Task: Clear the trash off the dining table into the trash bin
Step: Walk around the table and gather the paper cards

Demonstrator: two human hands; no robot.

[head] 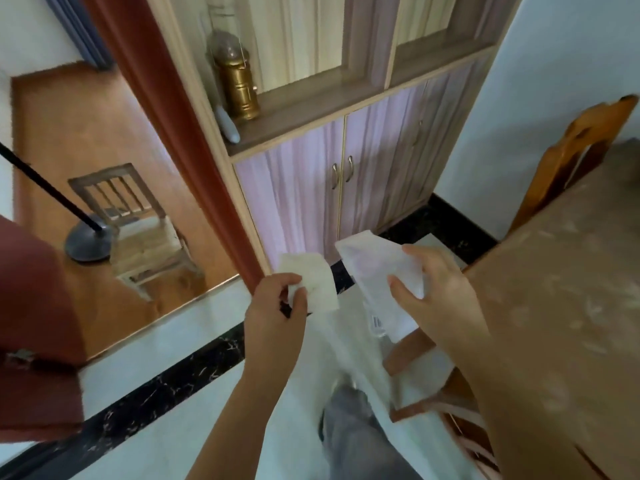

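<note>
My left hand (277,306) pinches a crumpled white paper napkin (313,284) between thumb and fingers, held out over the floor. My right hand (438,289) grips a clear plastic wrapper (374,268) with a small barcode label near its lower end. Both hands hang in front of me, left of the dining table (571,306), which has a beige patterned cloth. No trash bin shows in the view.
A tall cabinet (329,174) with pink doors stands ahead, a brass lantern (239,84) on its shelf. Wooden chairs (581,147) sit at the table's far end and below my right arm. A mirror on the left reflects a small chair (138,230) and lamp base. My leg (356,434) is below.
</note>
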